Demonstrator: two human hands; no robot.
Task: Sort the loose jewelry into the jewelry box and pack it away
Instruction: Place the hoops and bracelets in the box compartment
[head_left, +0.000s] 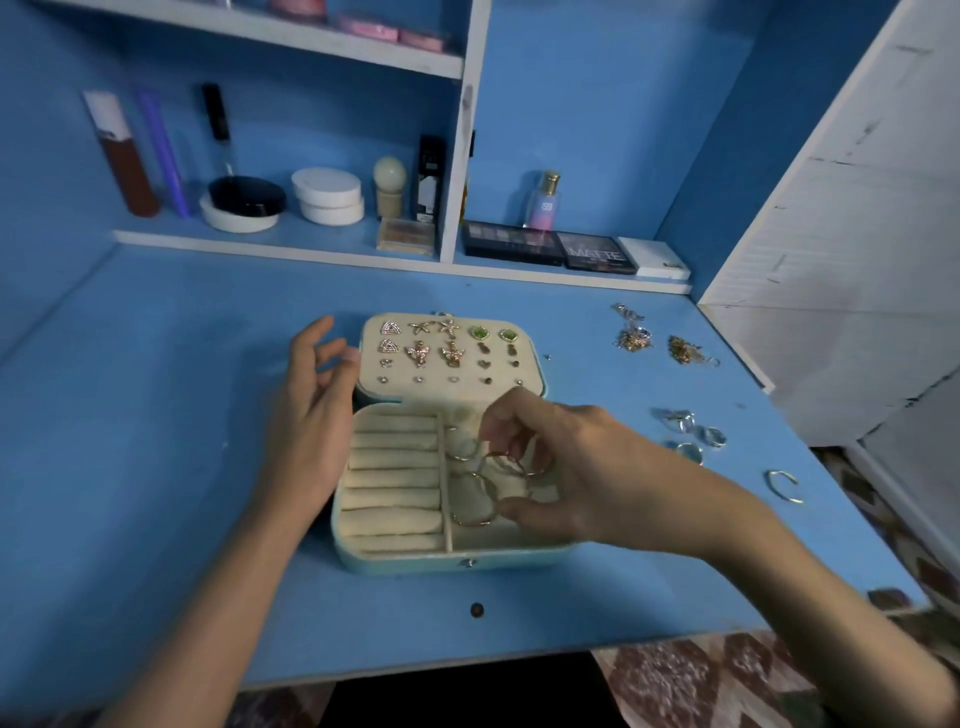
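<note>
Head view: the jewelry box (415, 564) sits open in the middle of the blue desk (156, 441), its front wall toward me. Its lid (447, 392) lies back flat on the far side, and pairs of earrings (447, 343) are pinned in rows across its cream lining.

The box's left half is a stack of cream ring rolls (395, 483). The right half is an open compartment that holds several hoops (470, 501) lying loosely over one another.

My right hand (566, 467) reaches in from the right and hangs over that compartment. Its fingers are curled, and the fingertips pinch a gold hoop (511, 462) just above the others (the frame is a little smeared here, so I can't say exactly how it is gripped).

My left hand (311, 421) lies along the left side of the box, fingers loosely spread and grasping nothing. Its fingertips are just beside the lid's left edge, and I cannot tell whether they touch it.

Loose pieces lie on the desk to the right, well apart from the box. Two tangles of chains (634, 335) are toward the back, a cluster of silver rings (693, 431) is nearer, and an open silver bangle (784, 486) is nearest the desk's right edge.

Behind the desk, a shelf (291, 244) carries cosmetic jars, bottles and palettes.
</note>
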